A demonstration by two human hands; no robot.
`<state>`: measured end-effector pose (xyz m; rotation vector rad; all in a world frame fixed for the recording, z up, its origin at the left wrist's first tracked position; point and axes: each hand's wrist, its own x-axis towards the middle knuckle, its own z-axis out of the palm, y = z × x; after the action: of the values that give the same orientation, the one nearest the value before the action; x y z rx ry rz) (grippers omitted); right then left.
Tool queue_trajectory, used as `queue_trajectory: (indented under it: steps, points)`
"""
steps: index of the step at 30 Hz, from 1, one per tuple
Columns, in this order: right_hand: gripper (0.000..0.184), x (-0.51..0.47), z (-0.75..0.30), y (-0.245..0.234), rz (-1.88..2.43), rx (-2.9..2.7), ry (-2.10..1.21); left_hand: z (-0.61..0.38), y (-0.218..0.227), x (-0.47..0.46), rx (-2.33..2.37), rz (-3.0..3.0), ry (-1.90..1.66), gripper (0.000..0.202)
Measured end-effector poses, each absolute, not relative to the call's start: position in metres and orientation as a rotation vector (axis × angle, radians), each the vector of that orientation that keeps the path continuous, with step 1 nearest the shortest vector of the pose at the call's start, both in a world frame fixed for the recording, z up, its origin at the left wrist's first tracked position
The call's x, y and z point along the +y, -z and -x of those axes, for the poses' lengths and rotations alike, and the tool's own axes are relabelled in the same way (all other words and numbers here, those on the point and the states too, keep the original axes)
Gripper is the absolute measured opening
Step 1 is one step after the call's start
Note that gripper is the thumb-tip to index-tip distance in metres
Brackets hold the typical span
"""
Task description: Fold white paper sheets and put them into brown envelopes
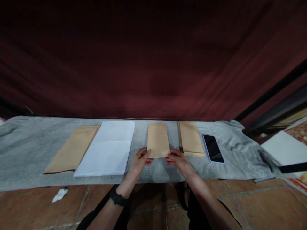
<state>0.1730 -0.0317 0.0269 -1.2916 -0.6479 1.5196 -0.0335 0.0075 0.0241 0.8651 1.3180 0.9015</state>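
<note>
Looking down through the head camera, I get much of the frame as dark red curtain [153, 57], dim and featureless; the right edge cuts off a white board [285, 148] and some patterned surfaces I cannot identify; both my forearms run out of the bottom of the frame. Red print near the far end of the brown envelope [157, 140] is too blurred to read; whether the envelope is sealed or filled, I cannot tell. The left hand [141, 158] and right hand [177, 158] grip its near corners, fingers narrowed on the paper with parts tucked out of sight at its edge; a black watch [116, 197] sits on the left wrist. The envelope is plain tan, oblong, lying flat and lengthwise away from me on the grey cloth [28, 150] over the worktop, about midway along it. Just right lies a stack of envelopes [191, 138], then a dark phone [213, 149]; to the left lie white sheets [107, 150] overlapping a longer tan envelope [72, 150]; a white scrap [59, 194] lies on the tiled floor [251, 204].
</note>
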Motion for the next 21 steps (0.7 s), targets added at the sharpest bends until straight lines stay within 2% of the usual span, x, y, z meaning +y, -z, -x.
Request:
queue_trajectory:
  steps: [5, 12, 21]
  points:
    - [0.044, -0.031, -0.167, -0.020, 1.330, -0.694, -1.533, 0.034, -0.025, 0.004, 1.135, -0.746, -0.859, 0.051]
    - [0.034, -0.021, -0.169, -0.017, 1.420, -0.860, -1.375, 0.031, -0.029, 0.006, 1.091, -0.747, -0.817, 0.056]
    - [0.019, -0.017, -0.202, -0.025, 1.546, -0.985, -0.991, -0.002, -0.031, 0.012, 1.097, -0.912, -0.864, 0.048]
